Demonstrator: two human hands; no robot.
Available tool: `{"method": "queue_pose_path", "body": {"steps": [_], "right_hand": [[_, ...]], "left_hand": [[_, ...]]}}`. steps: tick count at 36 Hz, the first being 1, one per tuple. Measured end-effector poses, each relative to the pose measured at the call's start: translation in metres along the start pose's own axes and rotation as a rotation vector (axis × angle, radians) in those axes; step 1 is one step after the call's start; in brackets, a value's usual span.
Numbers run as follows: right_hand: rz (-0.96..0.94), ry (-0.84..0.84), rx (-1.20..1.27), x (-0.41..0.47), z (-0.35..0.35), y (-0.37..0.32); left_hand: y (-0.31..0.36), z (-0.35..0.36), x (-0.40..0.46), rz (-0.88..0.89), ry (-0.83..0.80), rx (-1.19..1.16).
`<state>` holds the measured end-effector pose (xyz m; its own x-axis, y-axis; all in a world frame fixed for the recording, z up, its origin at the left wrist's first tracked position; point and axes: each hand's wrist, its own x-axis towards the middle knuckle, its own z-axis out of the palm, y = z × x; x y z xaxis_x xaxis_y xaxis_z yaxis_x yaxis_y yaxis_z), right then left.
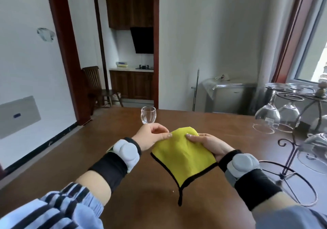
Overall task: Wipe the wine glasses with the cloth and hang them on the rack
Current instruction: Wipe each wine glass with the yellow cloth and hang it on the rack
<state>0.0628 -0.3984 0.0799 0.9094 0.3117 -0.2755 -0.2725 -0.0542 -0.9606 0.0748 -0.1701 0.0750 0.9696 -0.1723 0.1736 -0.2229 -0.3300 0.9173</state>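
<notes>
As both hands (178,138) pinch, cloth (184,159) hangs.

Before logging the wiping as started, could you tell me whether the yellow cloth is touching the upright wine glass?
Apart. In the head view the yellow cloth hangs from both hands, while the wine glass stands beyond the left hand.

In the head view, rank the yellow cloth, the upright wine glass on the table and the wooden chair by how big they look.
1. yellow cloth, largest, though it is nearest the camera
2. wooden chair, far back near the doorway
3. upright wine glass, smallest
</notes>
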Motion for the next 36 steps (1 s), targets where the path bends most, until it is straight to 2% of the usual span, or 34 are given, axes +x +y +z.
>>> {"method": "queue_pose_path", "body": {"steps": [5, 8, 19, 25, 32, 36], "right_hand": [[0.035, 0.101, 0.081, 0.033, -0.003, 0.001], [0.028, 0.178, 0.16, 0.036, -0.006, 0.003], [0.054, 0.25, 0.205, 0.078, 0.0, -0.002], [0.04, 0.248, 0.238, 0.094, 0.0, -0.001], [-0.013, 0.252, 0.295, 0.094, 0.003, 0.004], [-0.095, 0.283, 0.415, 0.091, 0.003, 0.003]], "left_hand": [[-0.027, -0.022, 0.024, -0.106, 0.381, 0.089], [-0.034, -0.024, 0.037, -0.177, 0.482, 0.091], [-0.073, -0.024, 0.091, -0.331, 0.448, 0.041], [-0.094, -0.015, 0.11, -0.291, 0.379, -0.077], [-0.086, -0.008, 0.115, -0.232, 0.458, -0.105], [-0.087, -0.008, 0.108, -0.201, 0.417, -0.061]]}}
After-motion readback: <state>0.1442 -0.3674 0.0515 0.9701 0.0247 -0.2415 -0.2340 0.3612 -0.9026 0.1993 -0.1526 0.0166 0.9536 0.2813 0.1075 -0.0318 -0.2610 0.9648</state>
